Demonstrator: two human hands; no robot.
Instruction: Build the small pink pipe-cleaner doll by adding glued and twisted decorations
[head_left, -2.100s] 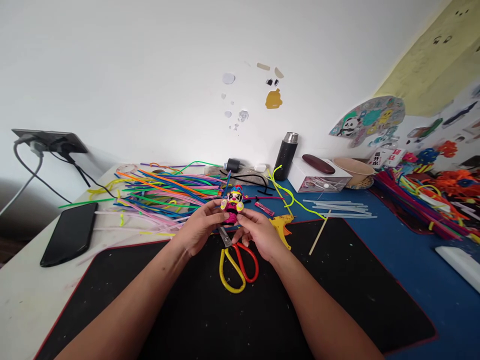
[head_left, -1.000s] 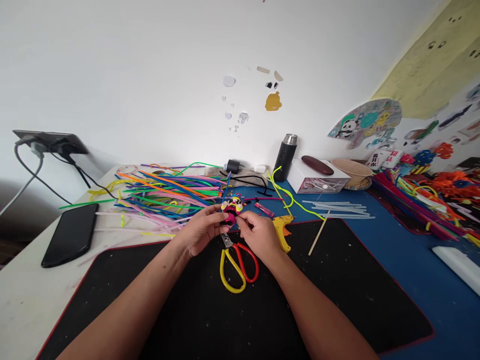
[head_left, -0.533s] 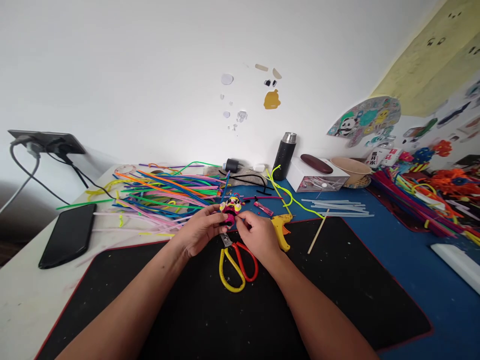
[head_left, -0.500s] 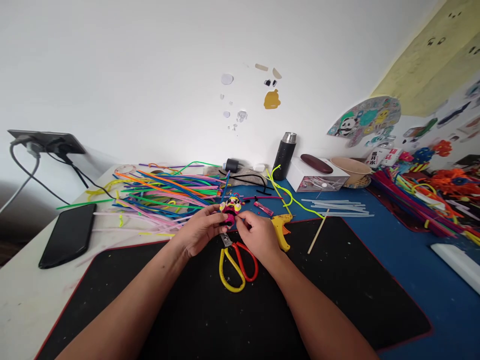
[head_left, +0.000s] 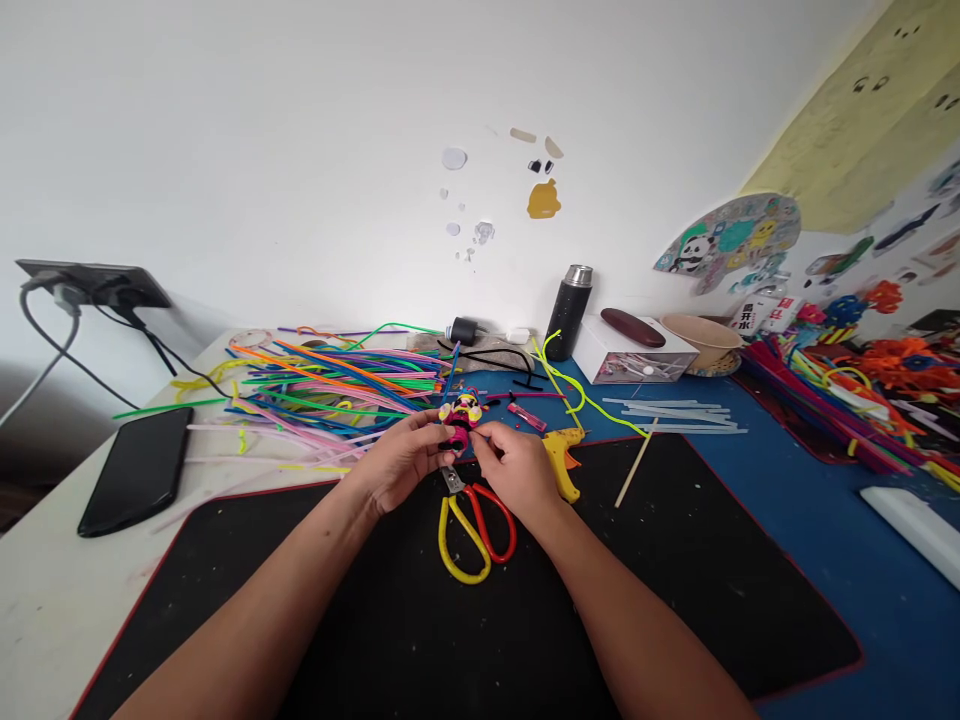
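Between my hands is a small pipe-cleaner doll, with a magenta body, yellow and white parts at the head and a bit of blue on top. My left hand grips it from the left, thumb across its body. My right hand is closed in a pinch at the doll's right side; what lies between those fingertips is too small to make out. Just below the doll, scissors with one yellow and one red handle lie on the black mat. A yellow glue gun lies beside my right hand.
Many coloured pipe cleaners spread at the back left, near a black phone. Behind the mat stand a black thermos, a white box and a bowl. Glue sticks and a wooden stick lie right.
The doll has tilted very slightly in my fingers. Both hands stay in nearly the same place, and everything on the table lies as before.
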